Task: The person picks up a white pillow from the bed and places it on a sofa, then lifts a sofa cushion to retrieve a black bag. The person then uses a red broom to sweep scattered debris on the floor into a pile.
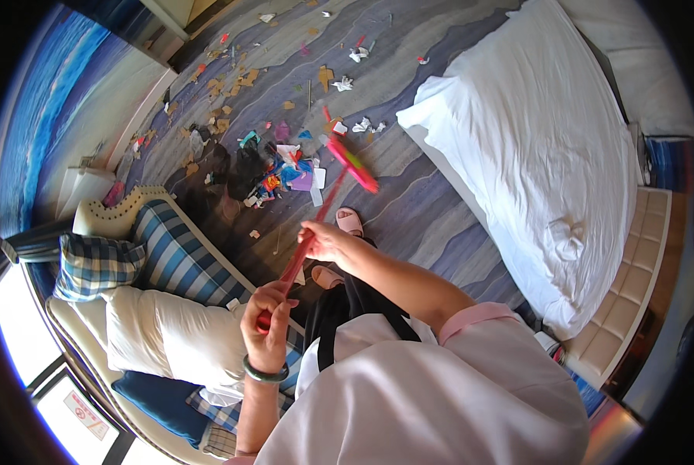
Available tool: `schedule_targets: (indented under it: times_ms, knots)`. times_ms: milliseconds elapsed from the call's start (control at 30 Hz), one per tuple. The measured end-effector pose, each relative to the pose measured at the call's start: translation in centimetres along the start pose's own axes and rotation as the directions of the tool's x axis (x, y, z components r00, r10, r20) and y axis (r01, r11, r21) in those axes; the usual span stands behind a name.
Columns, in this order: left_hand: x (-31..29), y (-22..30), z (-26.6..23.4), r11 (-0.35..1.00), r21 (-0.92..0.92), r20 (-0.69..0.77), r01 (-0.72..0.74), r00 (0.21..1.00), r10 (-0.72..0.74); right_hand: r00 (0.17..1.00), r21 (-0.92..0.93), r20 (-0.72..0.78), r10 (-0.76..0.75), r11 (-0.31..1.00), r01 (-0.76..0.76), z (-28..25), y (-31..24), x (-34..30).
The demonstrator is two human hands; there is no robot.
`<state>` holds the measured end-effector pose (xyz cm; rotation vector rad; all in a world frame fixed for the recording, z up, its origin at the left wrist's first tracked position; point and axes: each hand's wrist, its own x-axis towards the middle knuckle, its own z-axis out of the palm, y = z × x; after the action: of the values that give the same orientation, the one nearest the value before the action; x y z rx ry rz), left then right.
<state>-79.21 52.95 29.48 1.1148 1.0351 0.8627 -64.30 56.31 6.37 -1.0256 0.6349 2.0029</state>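
My left hand [266, 325] is closed round the top end of a broom's red handle, and a dark bangle circles that wrist. Further down the same handle my right hand [321, 241] grips it. The broom [351, 164] has a pink and green head, blurred, low over the floor just beyond my feet. To the left of the head lies a heap of litter [300, 181] with purple, blue, orange and white pieces. Dark crumpled plastic [246, 167] sits against the heap's left side. A white card [318, 177] is between the heap and the broom.
Cardboard scraps [326, 77] and crumpled white tissues [343, 83] are scattered across the far floor. A bed with a white sheet [525, 155] stands on the right. On the left is a sofa [184, 248] with a checked cushion [97, 266] and white pillows [172, 337].
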Motion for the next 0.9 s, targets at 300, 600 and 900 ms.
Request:
schedule_targets:
  times_ms: [300,600,900]
  knots:
    - [-6.6,9.6,-0.9,0.797,0.585,-0.019,-0.151,0.980,0.200,0.945,-0.178,0.144,0.295,0.947,-0.269,8.4,5.6,-7.3]
    - [-12.8,7.8,-0.2,0.896,0.434,-0.493,-0.096,0.807,0.325,0.646,-0.297,-0.170,0.745,0.586,-0.754,2.8,21.1,-6.4]
    - [-17.7,-0.4,-2.4,0.966,0.258,-0.710,-0.031,0.672,0.211,0.701,-0.451,-0.315,0.640,0.549,-0.704,-2.0,24.7,-0.4]
